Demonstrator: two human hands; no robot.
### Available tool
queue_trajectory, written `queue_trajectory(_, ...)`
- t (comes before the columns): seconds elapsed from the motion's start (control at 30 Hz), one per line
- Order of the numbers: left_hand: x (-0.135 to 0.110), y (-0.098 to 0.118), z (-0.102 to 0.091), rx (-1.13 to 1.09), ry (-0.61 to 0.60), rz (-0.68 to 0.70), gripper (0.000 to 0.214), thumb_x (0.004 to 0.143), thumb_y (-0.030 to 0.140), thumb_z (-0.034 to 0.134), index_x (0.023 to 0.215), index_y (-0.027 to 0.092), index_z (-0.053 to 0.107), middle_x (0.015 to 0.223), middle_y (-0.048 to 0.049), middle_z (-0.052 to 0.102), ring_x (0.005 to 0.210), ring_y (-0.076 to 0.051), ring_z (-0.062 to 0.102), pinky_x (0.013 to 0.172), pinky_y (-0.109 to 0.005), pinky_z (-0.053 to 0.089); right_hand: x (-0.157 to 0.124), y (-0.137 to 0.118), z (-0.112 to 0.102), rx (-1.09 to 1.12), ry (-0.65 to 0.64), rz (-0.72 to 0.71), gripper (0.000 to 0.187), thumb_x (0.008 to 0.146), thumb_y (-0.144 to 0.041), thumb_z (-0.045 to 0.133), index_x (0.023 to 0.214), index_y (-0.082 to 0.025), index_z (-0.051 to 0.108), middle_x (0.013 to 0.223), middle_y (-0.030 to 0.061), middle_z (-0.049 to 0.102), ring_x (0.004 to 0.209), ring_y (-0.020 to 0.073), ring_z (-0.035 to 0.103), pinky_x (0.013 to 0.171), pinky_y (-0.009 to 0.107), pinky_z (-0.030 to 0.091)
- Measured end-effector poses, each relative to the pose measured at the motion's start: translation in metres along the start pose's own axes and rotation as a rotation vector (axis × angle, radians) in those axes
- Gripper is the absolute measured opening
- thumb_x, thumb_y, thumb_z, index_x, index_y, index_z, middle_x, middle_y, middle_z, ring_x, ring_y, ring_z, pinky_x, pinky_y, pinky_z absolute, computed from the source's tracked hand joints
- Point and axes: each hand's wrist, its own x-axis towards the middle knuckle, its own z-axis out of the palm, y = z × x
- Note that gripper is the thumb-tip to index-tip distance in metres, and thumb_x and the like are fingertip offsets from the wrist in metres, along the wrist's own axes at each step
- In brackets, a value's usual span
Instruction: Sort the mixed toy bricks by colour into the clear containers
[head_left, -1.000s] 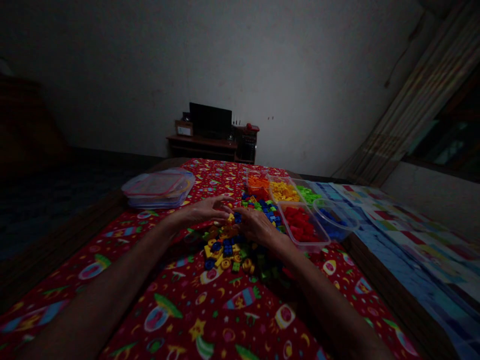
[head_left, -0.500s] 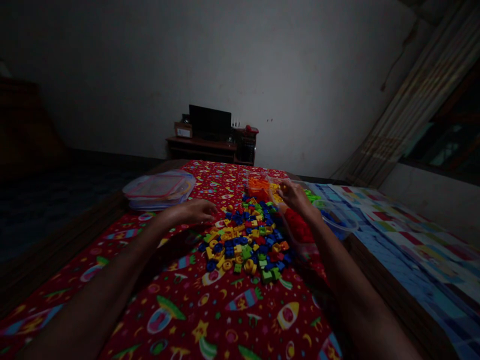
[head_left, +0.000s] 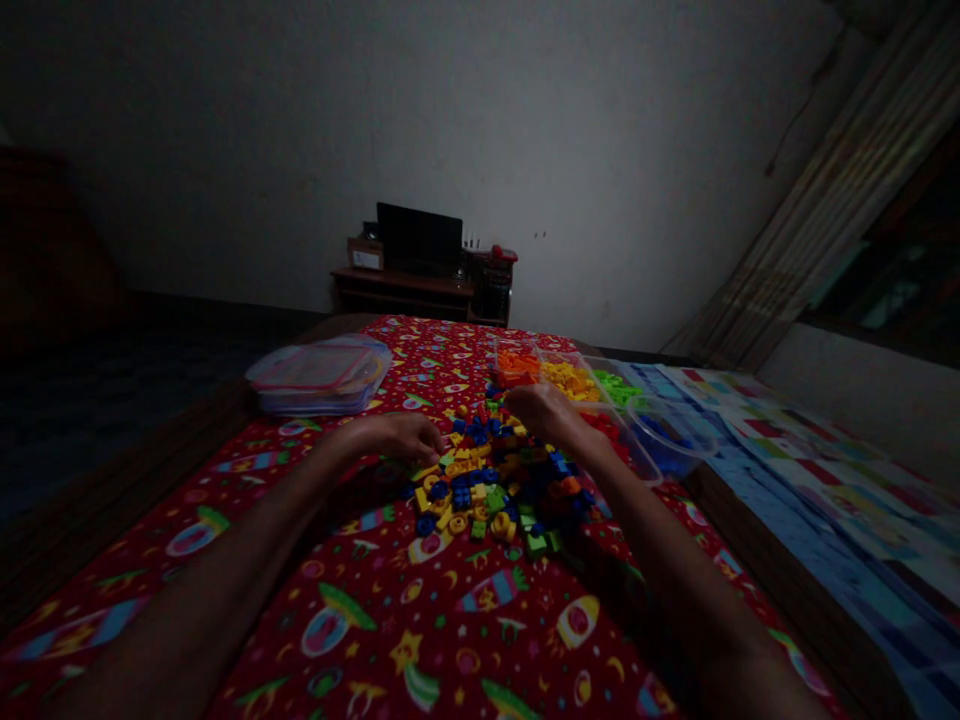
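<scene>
A mixed pile of plastic building blocks (head_left: 469, 495), in yellow, blue, green, orange and red, lies on a red patterned cloth (head_left: 420, 610). At the pile's left edge is my left hand (head_left: 409, 437), its fingers bent together with the tips against the pieces. A small light green block (head_left: 447, 461) shows at those fingertips; whether it is gripped is unclear. Over the far right part of the pile hangs my right hand (head_left: 551, 412), palm down. Its fingers point away, dark and mostly hidden, so I cannot see anything in them.
Clear plastic boxes to the right hold sorted blocks: orange blocks (head_left: 517, 366), yellow blocks (head_left: 570, 381), green blocks (head_left: 618, 388), red blocks (head_left: 611, 430) and blue blocks (head_left: 667, 445). Stacked clear lids (head_left: 322, 378) lie at the left. A monitor (head_left: 420, 238) stands behind on a desk (head_left: 405, 287).
My right hand has moved from over the yellow blocks' box back left and nearer, over the pile. My left hand has shifted slightly right, and its fingers now meet the pile's edge.
</scene>
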Motion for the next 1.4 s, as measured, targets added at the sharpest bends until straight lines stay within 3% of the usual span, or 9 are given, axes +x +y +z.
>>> queue_trajectory(0.1, 0.003, -0.008, -0.001, -0.057, 0.002, -0.027, 0.042, 0.061, 0.047, 0.065, 0.088, 0.015, 0.070, 0.061, 0.0012, 0.060, 0.054, -0.011, 0.049, 0.049, -0.020, 0.036, -0.010, -0.042, 0.021, 0.038, -0.055, -0.091, 0.023, 0.089, -0.019, 0.047, 0.076, -0.014, 0.066, 0.064, 0.0014, 0.057, 0.053, 0.0078, 0.037, 0.054, 0.024, 0.021)
queue_trajectory(0.2, 0.000, -0.014, -0.006, -0.087, 0.031, -0.032, 0.041, 0.061, 0.047, 0.066, 0.085, 0.014, 0.070, 0.060, 0.0009, 0.059, 0.054, -0.012, 0.049, 0.048, -0.020, 0.036, -0.018, -0.064, 0.037, 0.054, -0.092, -0.182, 0.021, 0.090, -0.025, 0.050, 0.081, -0.015, 0.066, 0.072, 0.0031, 0.059, 0.061, 0.0097, 0.043, 0.056, 0.024, 0.024)
queue_trajectory(0.37, -0.008, -0.011, -0.012, -0.039, 0.023, 0.028, 0.036, 0.062, 0.041, 0.066, 0.088, 0.017, 0.070, 0.077, -0.0011, 0.069, 0.069, -0.015, 0.058, 0.059, -0.020, 0.043, -0.023, -0.061, 0.055, 0.078, -0.069, -0.340, 0.016, 0.090, -0.026, 0.053, 0.090, -0.014, 0.064, 0.087, 0.0075, 0.061, 0.079, 0.0142, 0.051, 0.068, 0.024, 0.033)
queue_trajectory(0.53, -0.006, 0.010, -0.002, 0.165, -0.022, 0.002, 0.027, 0.063, 0.027, 0.058, 0.083, 0.018, 0.073, 0.074, 0.0013, 0.070, 0.067, -0.014, 0.058, 0.059, -0.019, 0.041, -0.024, -0.044, 0.067, 0.086, -0.040, -0.284, 0.010, 0.087, -0.013, 0.052, 0.093, -0.012, 0.060, 0.084, 0.0061, 0.060, 0.080, 0.0133, 0.052, 0.073, 0.023, 0.035)
queue_trajectory(0.7, -0.003, 0.015, 0.001, 0.261, 0.044, -0.020, 0.026, 0.062, 0.026, 0.056, 0.079, 0.019, 0.074, 0.064, 0.0025, 0.067, 0.057, -0.012, 0.054, 0.051, -0.018, 0.037, -0.032, -0.041, 0.060, 0.018, -0.067, -0.193, 0.017, 0.089, -0.016, 0.048, 0.099, -0.013, 0.061, 0.086, 0.0078, 0.062, 0.079, 0.0144, 0.054, 0.070, 0.024, 0.035)
queue_trajectory(0.93, -0.007, 0.010, -0.010, -0.115, 0.167, 0.149, 0.037, 0.069, 0.045, 0.061, 0.090, 0.016, 0.070, 0.084, -0.0011, 0.069, 0.079, -0.017, 0.059, 0.071, -0.022, 0.045, -0.033, -0.045, 0.040, 0.106, -0.187, -0.160, 0.018, 0.082, -0.015, 0.056, 0.097, -0.017, 0.064, 0.085, 0.0046, 0.064, 0.077, 0.0141, 0.056, 0.065, 0.022, 0.035)
queue_trajectory(1.13, -0.012, 0.025, -0.002, -0.292, 0.218, 0.212, 0.042, 0.074, 0.052, 0.062, 0.100, 0.020, 0.068, 0.093, -0.0011, 0.067, 0.082, -0.017, 0.058, 0.073, -0.022, 0.043, -0.027, -0.047, 0.026, 0.271, 0.037, -0.037, 0.024, 0.083, -0.019, 0.057, 0.105, -0.014, 0.063, 0.081, 0.0038, 0.063, 0.072, 0.0133, 0.055, 0.066, 0.023, 0.037)
queue_trajectory(1.27, -0.003, 0.034, 0.008, -0.330, 0.258, 0.218, 0.039, 0.075, 0.054, 0.060, 0.089, 0.018, 0.068, 0.079, 0.0006, 0.063, 0.070, -0.014, 0.054, 0.063, -0.021, 0.041, -0.028, -0.048, 0.026, 0.339, 0.133, -0.057, 0.040, 0.082, -0.022, 0.062, 0.121, -0.013, 0.054, 0.084, 0.0043, 0.063, 0.073, 0.0137, 0.055, 0.066, 0.023, 0.038)
queue_trajectory(1.4, 0.006, 0.036, 0.017, -0.406, 0.282, 0.214, 0.039, 0.074, 0.055, 0.059, 0.079, 0.017, 0.063, 0.066, 0.0027, 0.053, 0.059, -0.011, 0.047, 0.055, -0.021, 0.037, -0.028, -0.045, 0.030, 0.325, 0.172, -0.098, 0.030, 0.082, -0.021, 0.061, 0.111, -0.012, 0.059, 0.081, 0.0051, 0.063, 0.069, 0.0131, 0.054, 0.064, 0.023, 0.036)
